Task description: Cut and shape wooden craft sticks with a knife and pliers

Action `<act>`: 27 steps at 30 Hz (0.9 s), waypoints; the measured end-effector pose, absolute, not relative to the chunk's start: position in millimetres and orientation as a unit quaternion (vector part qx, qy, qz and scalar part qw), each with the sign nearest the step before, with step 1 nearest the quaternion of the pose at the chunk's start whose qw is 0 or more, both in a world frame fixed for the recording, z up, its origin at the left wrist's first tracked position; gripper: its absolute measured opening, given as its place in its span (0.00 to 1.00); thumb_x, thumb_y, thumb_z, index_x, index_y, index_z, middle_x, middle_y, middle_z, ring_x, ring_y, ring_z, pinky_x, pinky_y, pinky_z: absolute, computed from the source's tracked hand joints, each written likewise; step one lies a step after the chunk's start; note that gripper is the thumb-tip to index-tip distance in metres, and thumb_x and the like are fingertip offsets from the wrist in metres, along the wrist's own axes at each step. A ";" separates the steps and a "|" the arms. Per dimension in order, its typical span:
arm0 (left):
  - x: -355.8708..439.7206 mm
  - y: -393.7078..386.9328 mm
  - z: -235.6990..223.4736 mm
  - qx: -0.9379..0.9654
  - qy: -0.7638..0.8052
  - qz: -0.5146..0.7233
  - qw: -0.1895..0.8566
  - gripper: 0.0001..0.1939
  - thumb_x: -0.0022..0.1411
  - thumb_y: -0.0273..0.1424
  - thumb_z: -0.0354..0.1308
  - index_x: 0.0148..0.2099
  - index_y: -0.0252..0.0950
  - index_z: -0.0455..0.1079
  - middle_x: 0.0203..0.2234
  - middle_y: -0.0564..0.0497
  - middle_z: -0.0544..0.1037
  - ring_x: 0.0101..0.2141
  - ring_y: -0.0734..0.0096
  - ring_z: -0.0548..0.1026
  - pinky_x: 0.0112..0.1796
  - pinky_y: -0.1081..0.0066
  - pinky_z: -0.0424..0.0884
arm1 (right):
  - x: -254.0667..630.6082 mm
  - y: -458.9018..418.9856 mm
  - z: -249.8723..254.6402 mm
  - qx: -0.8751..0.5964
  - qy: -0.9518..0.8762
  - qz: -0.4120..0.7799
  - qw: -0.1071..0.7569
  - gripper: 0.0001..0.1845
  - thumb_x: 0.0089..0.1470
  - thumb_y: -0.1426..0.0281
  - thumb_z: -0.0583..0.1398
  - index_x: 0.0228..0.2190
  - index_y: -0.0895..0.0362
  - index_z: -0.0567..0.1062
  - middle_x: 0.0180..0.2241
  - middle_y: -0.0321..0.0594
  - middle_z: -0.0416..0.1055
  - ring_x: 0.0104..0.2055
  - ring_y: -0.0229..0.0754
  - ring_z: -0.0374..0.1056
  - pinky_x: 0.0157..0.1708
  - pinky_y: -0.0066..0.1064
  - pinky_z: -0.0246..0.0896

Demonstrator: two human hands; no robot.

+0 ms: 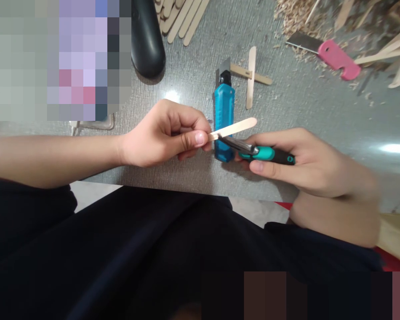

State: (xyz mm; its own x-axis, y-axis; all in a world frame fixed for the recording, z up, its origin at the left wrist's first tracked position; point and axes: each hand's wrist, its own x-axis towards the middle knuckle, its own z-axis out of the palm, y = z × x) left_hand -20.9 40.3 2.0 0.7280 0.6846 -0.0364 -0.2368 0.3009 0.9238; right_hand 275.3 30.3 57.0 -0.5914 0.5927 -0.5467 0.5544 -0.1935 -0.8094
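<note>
My left hand [163, 133] is closed in a pinch on one end of a flat wooden stick [236, 127], which points right and slightly up over the grey table. My right hand [303, 162] is wrapped round a knife with a teal and black handle [270, 154]; its metal blade [235, 143] rests against the stick's underside near my left thumb. Both hands hover just above the table's near edge, over my dark-clothed lap.
A blue utility knife [224, 115] lies under the stick. Two crossed sticks [251, 76] lie behind it. A pink-handled blade [335, 55] sits among wood shavings [296, 18] at the back right. More sticks [183, 18] and a black object [146, 40] lie at the back.
</note>
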 end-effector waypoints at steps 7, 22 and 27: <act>-23.3 42.5 1.1 0.519 0.226 0.285 0.773 0.29 0.66 0.57 0.79 0.36 0.35 0.79 0.19 0.55 0.74 0.20 0.78 0.70 0.22 0.75 0.68 | 270.5 26.9 59.7 -0.496 -0.636 0.590 0.018 0.23 0.59 0.49 0.72 0.37 0.58 0.89 0.23 0.38 0.73 0.22 0.40 0.65 0.21 0.31 0.58; -20.7 40.6 -6.5 0.513 0.171 0.339 0.770 0.26 0.68 0.52 0.80 0.35 0.36 0.77 0.23 0.55 0.77 0.22 0.81 0.72 0.26 0.76 0.71 | 263.2 16.8 51.1 -0.519 -0.643 0.561 0.051 0.18 0.58 0.54 0.73 0.36 0.58 0.90 0.24 0.40 0.78 0.24 0.42 0.71 0.24 0.32 0.66; -20.0 40.0 -3.1 0.519 0.196 0.306 0.773 0.27 0.69 0.54 0.79 0.34 0.37 0.77 0.21 0.54 0.76 0.22 0.78 0.72 0.24 0.75 0.69 | 261.8 17.5 48.0 -0.494 -0.657 0.565 0.066 0.17 0.59 0.56 0.72 0.36 0.58 0.89 0.24 0.40 0.79 0.24 0.41 0.71 0.24 0.31 0.65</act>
State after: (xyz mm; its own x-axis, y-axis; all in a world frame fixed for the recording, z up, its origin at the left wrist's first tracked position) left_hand -20.0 40.0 -3.1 0.7355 0.6773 0.0155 -0.2706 0.2727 0.9233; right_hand 261.8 17.5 48.0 -0.5026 0.7246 -0.4716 0.5749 -0.1272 -0.8083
